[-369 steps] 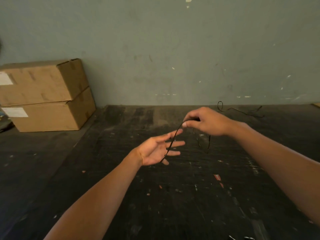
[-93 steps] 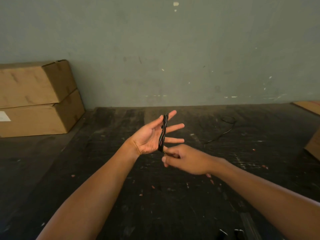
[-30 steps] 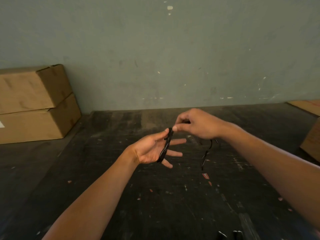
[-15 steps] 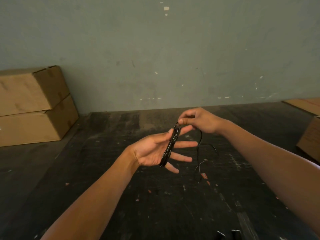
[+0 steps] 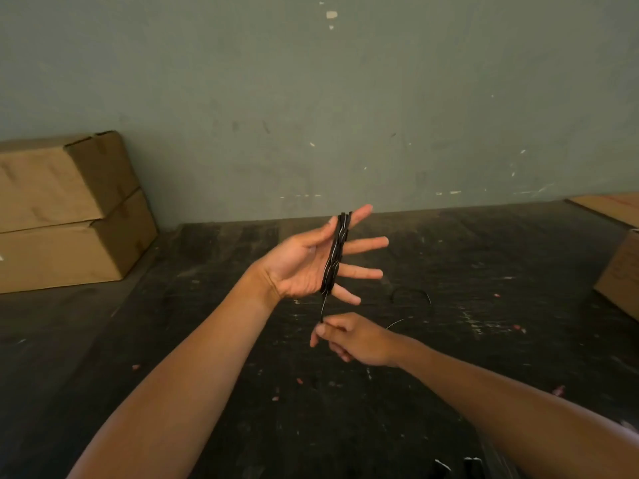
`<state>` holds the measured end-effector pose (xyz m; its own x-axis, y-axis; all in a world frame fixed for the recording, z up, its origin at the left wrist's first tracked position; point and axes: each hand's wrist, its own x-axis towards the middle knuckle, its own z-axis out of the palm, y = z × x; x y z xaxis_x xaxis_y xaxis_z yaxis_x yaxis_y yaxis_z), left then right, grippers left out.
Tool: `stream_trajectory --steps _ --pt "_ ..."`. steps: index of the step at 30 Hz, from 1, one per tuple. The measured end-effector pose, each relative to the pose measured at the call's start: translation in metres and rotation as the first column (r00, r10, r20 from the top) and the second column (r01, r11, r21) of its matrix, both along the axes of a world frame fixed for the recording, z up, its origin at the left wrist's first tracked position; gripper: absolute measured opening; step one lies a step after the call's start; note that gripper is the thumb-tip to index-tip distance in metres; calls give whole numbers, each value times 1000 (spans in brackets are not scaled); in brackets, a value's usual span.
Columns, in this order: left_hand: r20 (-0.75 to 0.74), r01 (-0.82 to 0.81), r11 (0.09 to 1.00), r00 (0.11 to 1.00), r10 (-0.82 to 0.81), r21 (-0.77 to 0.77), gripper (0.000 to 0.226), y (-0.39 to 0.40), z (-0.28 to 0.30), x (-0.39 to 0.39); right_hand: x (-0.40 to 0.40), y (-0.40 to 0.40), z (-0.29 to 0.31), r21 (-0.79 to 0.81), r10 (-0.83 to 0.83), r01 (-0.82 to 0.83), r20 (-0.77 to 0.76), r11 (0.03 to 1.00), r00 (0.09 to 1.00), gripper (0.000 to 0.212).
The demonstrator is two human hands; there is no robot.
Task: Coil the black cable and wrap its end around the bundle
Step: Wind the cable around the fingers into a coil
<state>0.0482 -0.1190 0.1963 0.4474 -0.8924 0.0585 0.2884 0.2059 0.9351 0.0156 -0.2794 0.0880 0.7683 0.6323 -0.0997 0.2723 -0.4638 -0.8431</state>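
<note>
Right hand [image 5: 349,338] low and just beneath the left, thumb and forefinger pinched on a strand of the black cable [image 5: 333,257], the other fingers curled loosely under. Short taut run of that strand straight up from the pinch to the bottom of the bundle. Left hand [image 5: 306,262] raised palm-up and held flat, fingers spread and stretched out toward the right, not clenched; the coils looped around them, from the forefinger near the top down past the little finger, packed into a narrow, nearly upright band across the fingers just beyond the palm. Thumb laid close against the upper part of the band; whether pressing it or only beside it, cannot tell. Thin pale glints along the strands. Beyond the right wrist, a slack length of the same cable on the dark table [image 5: 214,392]: a faint line running out from the hand, then a small arc lying flat a little farther off, to the right of the left fingertips. Both forearms bare, reaching in from the bottom edge. Tabletop dark, scuffed, dotted with small pinkish flecks. Two cardboard boxes [image 5: 65,209] stacked at the far left against the grey-green wall [image 5: 345,108]. Another cardboard box [image 5: 619,274] at the right edge, cut off by the frame.
</note>
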Motion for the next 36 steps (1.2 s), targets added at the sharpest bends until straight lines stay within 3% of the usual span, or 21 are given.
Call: stream_trajectory --steps 10,15,19,29,36 --pt "-98 -211 977 973 208 -23 48 22 -27 12 -25 5 32 -127 184 -155 267 980 946 29" --pt "-158 -272 962 949 271 19 46 24 -43 9 -19 0 57 -129 166 -124 391 984 905 29" --pt "-190 -213 977 959 209 2 47 28 -57 7 -9 -12 87 -158 104 -35 456 987 884 29" --pt "-169 -173 975 966 196 141 49 18 -64 -8 22 -27 142 -286 97 101 602 953 793 19" --pt "-110 -91 974 987 115 207 46 17 -65 -17 43 -38 153 -244 61 115 614 963 787 17"
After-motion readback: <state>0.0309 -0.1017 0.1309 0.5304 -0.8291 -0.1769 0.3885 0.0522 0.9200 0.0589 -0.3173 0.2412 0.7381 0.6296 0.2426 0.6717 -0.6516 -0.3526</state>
